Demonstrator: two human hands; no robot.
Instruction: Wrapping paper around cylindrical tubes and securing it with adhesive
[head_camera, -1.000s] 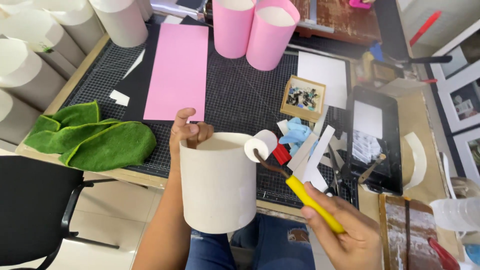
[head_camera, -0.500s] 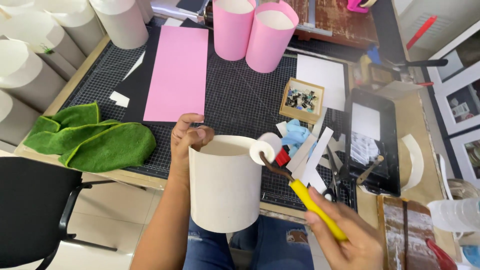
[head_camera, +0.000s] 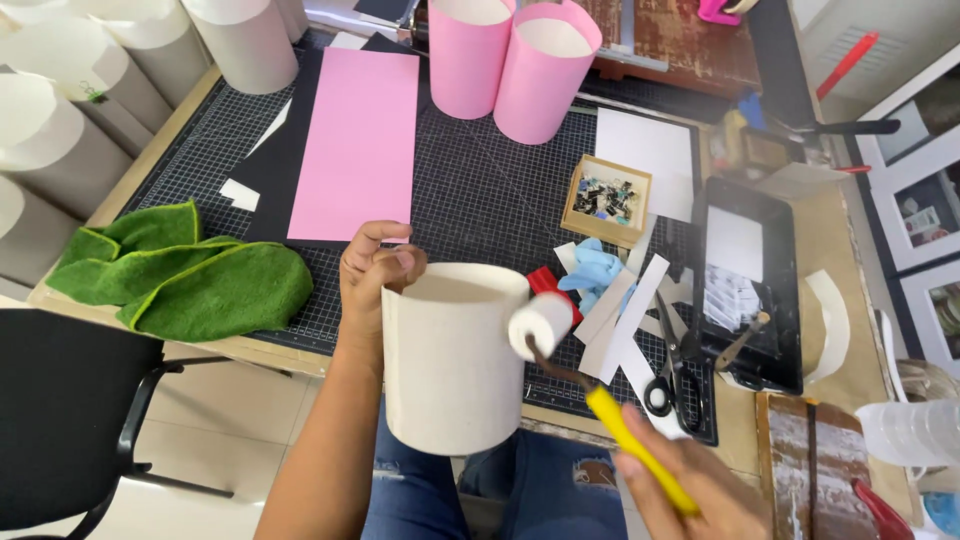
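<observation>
Rolling step, by the look of it: left hand gripping the rim of a cream paper cylinder, fingers curled over the far edge, thumb side hidden behind the wall; cylinder held upright in the air, off the near edge of the worktop and above the lap. Right hand closed round the yellow handle of a small roller, white foam head touching or almost touching the cylinder's upper right side, just below the rim. Likely glue or paint being spread along the outer wall or seam; next move probably calling for a steady stroke down the side, with the left hand turning the tube to offer fresh surface and bracing against the push. On the worktop: black tray to the right, scissors beside it, white paper strips, green cloth at the left, pink sheet on the cutting mat, two pink cylinders farther back. Hard to tell: whether the roller head is wet, whether a seam exists under it. Right hand cut off by the lower frame edge; cylinder's far side out of sight.
</observation>
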